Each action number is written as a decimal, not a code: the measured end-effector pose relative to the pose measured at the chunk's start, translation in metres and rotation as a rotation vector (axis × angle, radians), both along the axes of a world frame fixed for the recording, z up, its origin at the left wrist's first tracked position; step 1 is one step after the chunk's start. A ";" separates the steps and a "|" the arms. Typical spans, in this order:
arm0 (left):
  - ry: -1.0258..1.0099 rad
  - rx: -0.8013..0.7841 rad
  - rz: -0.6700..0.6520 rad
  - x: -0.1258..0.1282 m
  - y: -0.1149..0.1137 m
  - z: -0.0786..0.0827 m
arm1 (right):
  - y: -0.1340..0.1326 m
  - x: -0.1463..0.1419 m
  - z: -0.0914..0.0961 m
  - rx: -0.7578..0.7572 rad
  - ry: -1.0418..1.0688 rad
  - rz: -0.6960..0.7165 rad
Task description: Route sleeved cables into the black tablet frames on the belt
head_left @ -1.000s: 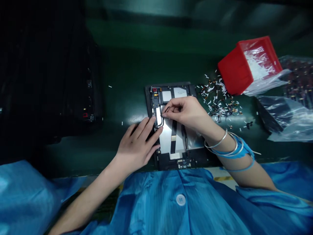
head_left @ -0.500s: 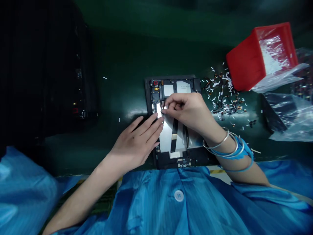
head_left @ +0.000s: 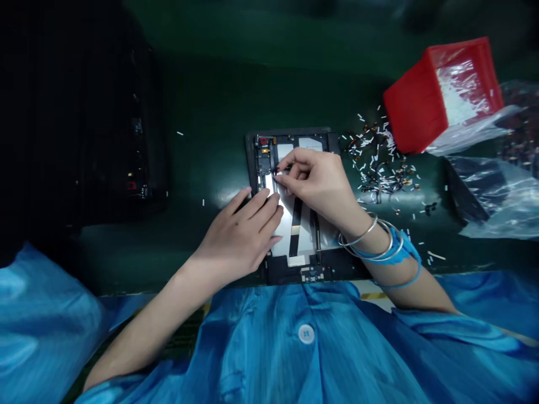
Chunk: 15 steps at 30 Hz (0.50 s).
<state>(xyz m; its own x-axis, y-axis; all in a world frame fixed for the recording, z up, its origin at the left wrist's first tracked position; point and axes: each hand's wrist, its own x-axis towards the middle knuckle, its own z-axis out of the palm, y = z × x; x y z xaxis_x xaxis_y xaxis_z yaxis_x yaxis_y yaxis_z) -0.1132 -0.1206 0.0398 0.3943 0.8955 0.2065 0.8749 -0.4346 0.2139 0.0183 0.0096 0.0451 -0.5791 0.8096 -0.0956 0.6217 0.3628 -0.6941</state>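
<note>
Fingers of the right hand (head_left: 315,177) pinch what looks like a thin black cable (head_left: 277,170) over a coverless black-and-silver flat rectangular device (head_left: 306,235).
Pinch shifted slightly toward the device's far end since a second ago, so handling's now nearer the cable's upper stretch; left hand (head_left: 240,238) flat, gripping nothing visible. Device on dark green surface (head_left: 206,112), long axis away from wearer, small red part (head_left: 263,141) far left.

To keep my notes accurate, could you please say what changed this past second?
The right hand, pinching a thin black cable, moved slightly toward the far edge of the device; the left hand drew its fingers together. The red bin and scattered parts stayed put.
</note>
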 end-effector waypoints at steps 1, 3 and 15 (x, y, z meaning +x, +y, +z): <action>-0.007 0.007 0.010 0.000 0.001 0.000 | -0.001 0.005 0.004 0.063 -0.003 -0.006; -0.058 0.031 0.081 0.002 -0.004 0.000 | -0.006 0.024 0.012 0.218 -0.025 -0.046; -0.843 -0.335 0.778 0.047 -0.064 -0.008 | -0.067 0.106 -0.009 0.145 -0.209 -0.199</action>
